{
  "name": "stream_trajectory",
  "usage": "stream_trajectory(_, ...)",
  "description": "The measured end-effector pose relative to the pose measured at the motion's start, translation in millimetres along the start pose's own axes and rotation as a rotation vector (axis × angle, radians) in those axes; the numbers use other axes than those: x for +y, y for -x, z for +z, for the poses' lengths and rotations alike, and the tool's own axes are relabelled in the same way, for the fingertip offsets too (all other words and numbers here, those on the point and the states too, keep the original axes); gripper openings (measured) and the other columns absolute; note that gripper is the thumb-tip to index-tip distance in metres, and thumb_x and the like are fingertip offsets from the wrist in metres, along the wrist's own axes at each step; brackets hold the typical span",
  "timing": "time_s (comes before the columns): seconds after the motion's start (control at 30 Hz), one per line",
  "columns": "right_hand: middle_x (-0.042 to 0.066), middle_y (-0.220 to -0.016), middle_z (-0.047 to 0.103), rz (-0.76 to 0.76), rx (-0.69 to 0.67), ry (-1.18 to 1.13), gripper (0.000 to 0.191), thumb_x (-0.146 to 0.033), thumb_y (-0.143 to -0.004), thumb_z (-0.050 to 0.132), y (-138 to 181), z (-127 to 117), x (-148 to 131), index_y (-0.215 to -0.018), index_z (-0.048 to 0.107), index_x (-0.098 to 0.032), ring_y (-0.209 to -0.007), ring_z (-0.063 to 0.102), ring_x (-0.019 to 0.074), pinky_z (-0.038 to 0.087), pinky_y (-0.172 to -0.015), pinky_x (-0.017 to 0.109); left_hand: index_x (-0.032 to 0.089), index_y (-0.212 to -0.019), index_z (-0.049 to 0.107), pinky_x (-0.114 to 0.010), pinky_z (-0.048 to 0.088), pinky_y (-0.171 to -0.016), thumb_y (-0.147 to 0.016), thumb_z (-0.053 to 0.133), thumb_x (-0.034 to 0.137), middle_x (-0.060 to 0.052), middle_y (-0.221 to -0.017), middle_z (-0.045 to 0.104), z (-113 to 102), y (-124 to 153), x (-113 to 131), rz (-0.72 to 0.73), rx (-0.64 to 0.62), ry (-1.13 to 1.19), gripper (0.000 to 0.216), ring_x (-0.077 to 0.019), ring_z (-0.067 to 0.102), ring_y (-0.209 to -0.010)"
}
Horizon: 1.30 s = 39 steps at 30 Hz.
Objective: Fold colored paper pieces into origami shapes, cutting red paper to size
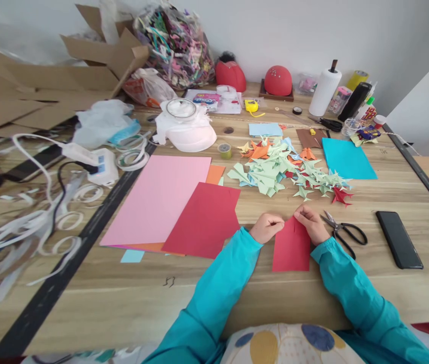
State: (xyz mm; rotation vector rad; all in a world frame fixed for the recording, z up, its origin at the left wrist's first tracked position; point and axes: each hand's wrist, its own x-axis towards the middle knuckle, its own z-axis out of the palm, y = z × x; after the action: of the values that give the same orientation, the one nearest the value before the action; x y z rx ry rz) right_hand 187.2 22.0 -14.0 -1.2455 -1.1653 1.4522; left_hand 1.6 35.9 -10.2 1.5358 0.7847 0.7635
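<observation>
A small red sheet of paper (pixel 291 250) lies before me on the wooden table, its top edge held between both hands. My left hand (pixel 267 227) pinches the upper left corner, fingers closed. At the upper right, my right hand (pixel 310 222) pinches the paper between thumb and fingers. A short dark crease or slit shows near the top of the sheet. Just right of my right hand are black-handled scissors (pixel 341 230), blades apart. Beyond my hands lies a heap of folded paper shapes (pixel 275 164), mostly pale green, with some orange, red and blue.
Left of my hands are a large red sheet (pixel 207 220) and a pink sheet (pixel 157 194). A black phone (pixel 399 239) lies at right, with a turquoise sheet (pixel 349 158) farther back. Cables and a white power strip (pixel 102 167) crowd the left; a cardboard box (pixel 55 76) stands behind.
</observation>
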Motion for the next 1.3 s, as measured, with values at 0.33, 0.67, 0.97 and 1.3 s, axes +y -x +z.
stream_trajectory(0.33,-0.007,-0.058,0.047,0.03,0.156,-0.162,0.038,-0.05,-0.064,0.074,-3.1,-1.7,-8.4,-0.071,0.048,-0.022,-0.05,0.041,0.0088,0.032,-0.048,0.022,0.015,-0.051,0.056,-0.025,0.035,-0.051,-0.075,0.054,0.036,-0.001,-0.051,0.051,-9.3,7.6,0.0,0.012,0.075,0.154,0.033,-0.0117,0.047,-0.05)
stream_trajectory(0.67,-0.005,-0.058,0.054,0.052,0.055,-0.101,0.04,-0.053,-0.063,0.076,1.3,7.1,-9.7,-0.069,0.054,-0.02,-0.05,0.044,0.0089,0.034,-0.048,0.022,0.015,-0.079,0.067,-0.027,0.046,-0.066,-0.072,0.069,0.037,-0.007,-0.085,0.065,6.3,3.4,-1.0,0.103,0.212,-0.01,0.024,-0.0164,0.059,-0.074)
stream_trajectory(0.97,-0.002,-0.065,0.06,0.052,-0.01,-0.065,0.04,-0.055,-0.064,0.075,0.6,2.2,-6.2,-0.072,0.059,-0.02,-0.055,0.05,0.0106,0.039,-0.052,0.024,0.015,-0.07,0.065,-0.028,0.048,-0.068,-0.074,0.068,0.038,-0.005,-0.081,0.066,2.0,1.2,-8.7,-0.004,0.42,0.053,0.023,-0.0166,0.06,-0.075)
stream_trajectory(1.3,-0.001,-0.058,0.061,0.024,-0.113,0.108,0.036,-0.051,-0.065,0.076,2.1,3.6,-5.7,-0.065,0.063,-0.018,-0.051,0.051,0.011,0.038,-0.048,0.024,0.012,-0.08,0.066,-0.026,0.047,-0.064,-0.067,0.074,0.039,-0.004,-0.075,0.067,3.4,-1.0,-5.3,-0.141,0.243,0.222,0.031,-0.0148,0.06,-0.069)
